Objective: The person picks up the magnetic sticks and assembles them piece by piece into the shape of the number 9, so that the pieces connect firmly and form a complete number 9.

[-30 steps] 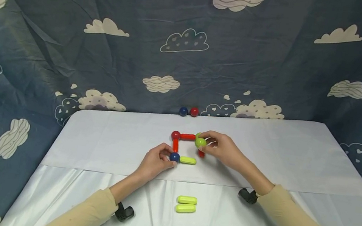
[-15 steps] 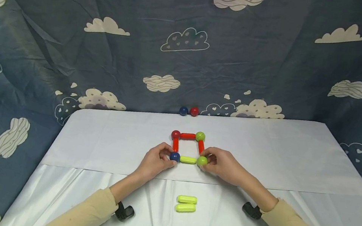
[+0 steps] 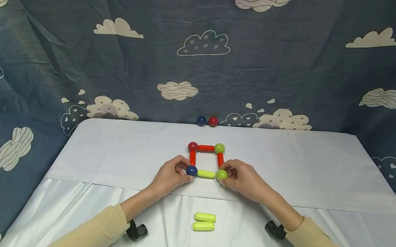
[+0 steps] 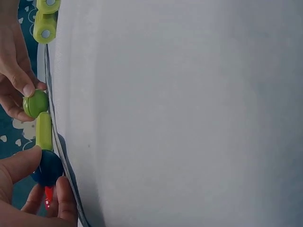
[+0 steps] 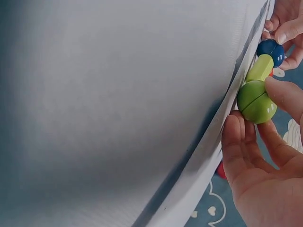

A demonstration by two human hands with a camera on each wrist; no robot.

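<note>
A square of balls and short rods lies on the white cloth. At its near left corner my left hand (image 3: 172, 172) pinches a blue ball (image 4: 49, 168) between thumb and fingers. My right hand (image 3: 243, 180) pinches a green ball (image 5: 256, 101) at the near right corner. Between these two balls lies a yellow-green rod (image 3: 206, 174). A red ball (image 3: 193, 146) forms the far left corner, and another green ball (image 3: 219, 148) the far right one. Red rods make the far side (image 3: 206, 148), the left side (image 3: 192, 158) and the right side (image 3: 220, 160).
Two more yellow-green rods (image 3: 204, 222) lie side by side nearer the front of the cloth. Against the dark cloud-print backdrop, at the table's far edge, sit a blue ball (image 3: 201, 120) and a red ball (image 3: 213, 121).
My right hand has brought its green ball down and toward me, from beside the far right corner to the near right one, at the yellow-green rod's end. The left hand has stayed put.
</note>
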